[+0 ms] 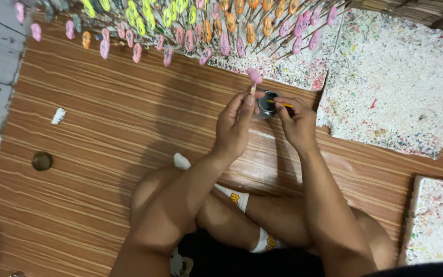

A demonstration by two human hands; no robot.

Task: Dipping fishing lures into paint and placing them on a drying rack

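Note:
My left hand point(236, 122) pinches a thin stick topped with a small pink oval piece point(254, 76), held upright above the wooden floor. My right hand point(296, 120) grips a thin yellow-handled brush point(282, 104) whose tip points into a small dark round pot point(267, 102) standing on the floor between the two hands. My crossed legs fill the lower middle of the view.
Several sticks with pink, orange, yellow-green pieces point(206, 25) stand stuck in a paint-speckled white foam slab point(396, 82) at the top. Another speckled slab point(437, 220) lies at the lower right. A small round cap point(42, 161) and a white scrap point(58, 115) lie at left.

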